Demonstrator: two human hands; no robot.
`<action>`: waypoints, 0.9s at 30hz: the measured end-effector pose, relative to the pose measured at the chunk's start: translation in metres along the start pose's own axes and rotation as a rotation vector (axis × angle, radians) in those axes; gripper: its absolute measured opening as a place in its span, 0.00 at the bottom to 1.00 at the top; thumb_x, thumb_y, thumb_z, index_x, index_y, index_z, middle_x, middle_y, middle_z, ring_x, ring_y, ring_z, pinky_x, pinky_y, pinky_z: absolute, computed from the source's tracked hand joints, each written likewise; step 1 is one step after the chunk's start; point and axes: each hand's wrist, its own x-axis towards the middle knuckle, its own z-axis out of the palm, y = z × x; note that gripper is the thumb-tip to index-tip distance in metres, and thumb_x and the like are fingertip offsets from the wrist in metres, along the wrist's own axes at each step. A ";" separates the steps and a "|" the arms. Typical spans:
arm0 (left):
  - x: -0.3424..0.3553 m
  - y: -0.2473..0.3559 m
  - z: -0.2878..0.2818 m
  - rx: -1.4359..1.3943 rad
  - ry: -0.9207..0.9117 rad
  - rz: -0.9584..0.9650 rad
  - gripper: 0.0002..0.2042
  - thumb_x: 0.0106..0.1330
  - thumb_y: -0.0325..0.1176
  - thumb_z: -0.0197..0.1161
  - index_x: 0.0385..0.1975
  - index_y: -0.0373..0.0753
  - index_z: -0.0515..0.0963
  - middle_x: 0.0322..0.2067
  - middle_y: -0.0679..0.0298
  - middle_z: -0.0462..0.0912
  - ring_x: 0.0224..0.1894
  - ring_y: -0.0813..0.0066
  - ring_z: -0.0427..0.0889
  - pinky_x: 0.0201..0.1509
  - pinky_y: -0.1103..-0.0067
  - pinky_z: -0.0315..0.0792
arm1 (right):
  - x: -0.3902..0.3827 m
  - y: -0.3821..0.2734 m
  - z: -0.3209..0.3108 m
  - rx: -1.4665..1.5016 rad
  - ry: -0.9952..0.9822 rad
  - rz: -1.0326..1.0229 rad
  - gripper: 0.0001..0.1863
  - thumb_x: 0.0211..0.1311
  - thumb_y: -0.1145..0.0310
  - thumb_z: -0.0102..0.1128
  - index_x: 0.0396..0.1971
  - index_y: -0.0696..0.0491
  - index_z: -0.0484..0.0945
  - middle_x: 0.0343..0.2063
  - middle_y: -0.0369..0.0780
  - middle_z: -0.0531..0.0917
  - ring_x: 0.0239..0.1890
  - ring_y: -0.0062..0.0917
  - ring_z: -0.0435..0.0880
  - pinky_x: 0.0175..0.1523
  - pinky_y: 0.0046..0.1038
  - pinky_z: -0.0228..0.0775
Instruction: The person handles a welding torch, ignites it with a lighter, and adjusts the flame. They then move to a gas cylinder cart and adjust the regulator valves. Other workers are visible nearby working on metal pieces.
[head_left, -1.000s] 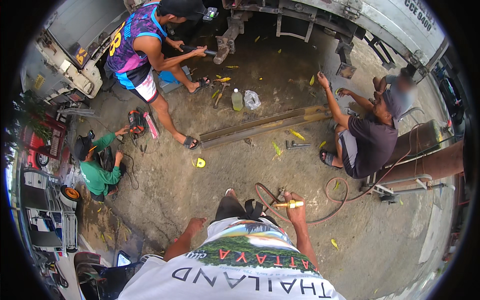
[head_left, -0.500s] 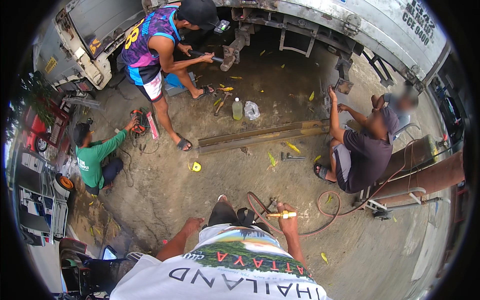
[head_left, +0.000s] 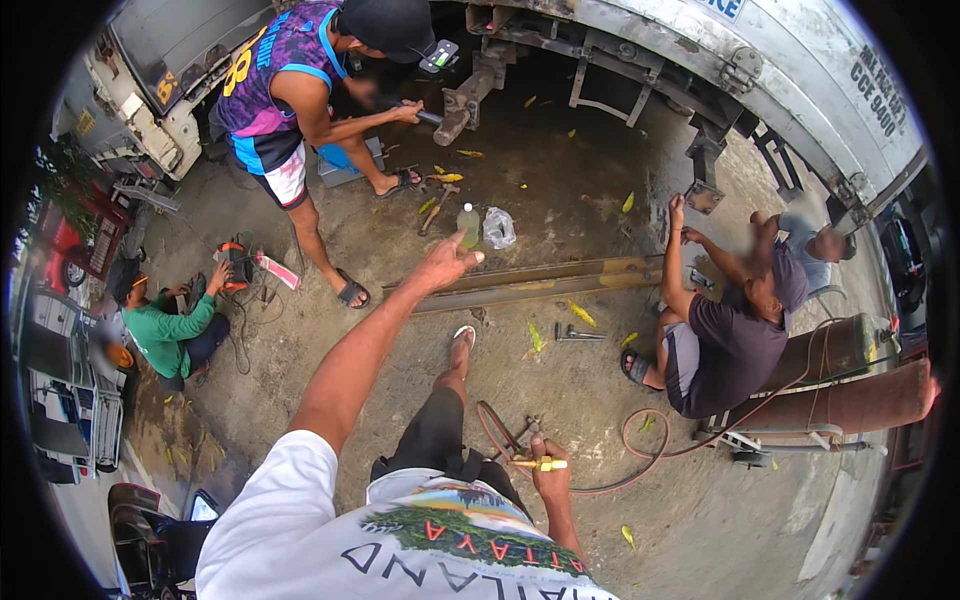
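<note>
Torch (head_left: 547, 464): at lower centre, in front of the wearer's shirt; slim, shiny yellow brass, lying crosswise, with a dull grey metal piece just beyond it.
Right hand (head_left: 551, 483): fingers clenched around the torch.
Hose (head_left: 608, 488): reddish, looping over the concrete beside the right hand, then running toward 2 rusty tanks (head_left: 835, 398) at right.
Left hand (head_left: 445, 266): arm extended forward, fingers released, index finger and thumb spread; the other fingers are hard to make out.
Bottle (head_left: 468, 226): upright, white cap, yellow-green liquid, just past the left fingertips, partly covered.
Plastic bag (head_left: 499, 229): clear, crumpled, beside the bottle.
Steel beam (head_left: 570, 278): long, rusty, flat on the ground.
People: 4 others; 1 in a purple vest (head_left: 285, 65) grips a bar, 3 sit or squat.
Truck (head_left: 800, 90): pale, dented, across the top.
</note>
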 end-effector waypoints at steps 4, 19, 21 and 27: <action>0.170 0.004 -0.037 0.072 0.035 -0.054 0.49 0.62 0.50 0.68 0.75 0.34 0.46 0.55 0.41 0.79 0.60 0.49 0.77 0.65 0.65 0.70 | 0.040 -0.022 0.016 0.054 0.012 0.075 0.23 0.72 0.56 0.58 0.24 0.61 0.79 0.15 0.38 0.70 0.23 0.19 0.66 0.28 0.31 0.60; 0.325 -0.041 -0.001 -0.233 -0.709 -0.143 0.40 0.70 0.54 0.61 0.72 0.32 0.58 0.32 0.57 0.87 0.25 0.73 0.79 0.30 0.75 0.76 | 0.172 -0.090 0.042 -0.046 0.103 0.295 0.26 0.74 0.55 0.56 0.20 0.60 0.76 0.14 0.37 0.73 0.20 0.19 0.68 0.26 0.30 0.60; 0.282 -0.078 0.024 -0.147 -0.742 -0.221 0.38 0.70 0.54 0.61 0.70 0.31 0.61 0.33 0.56 0.87 0.23 0.73 0.78 0.31 0.73 0.76 | 0.178 -0.091 0.044 -0.042 0.104 0.300 0.26 0.74 0.54 0.56 0.21 0.60 0.77 0.15 0.37 0.74 0.20 0.19 0.69 0.26 0.29 0.60; 0.138 -0.206 0.045 -0.077 -0.693 -0.434 0.42 0.65 0.60 0.62 0.64 0.23 0.66 0.31 0.52 0.88 0.29 0.68 0.84 0.34 0.71 0.77 | 0.168 -0.078 0.059 -0.054 0.134 0.267 0.25 0.74 0.53 0.55 0.23 0.59 0.80 0.15 0.37 0.75 0.20 0.21 0.70 0.27 0.29 0.61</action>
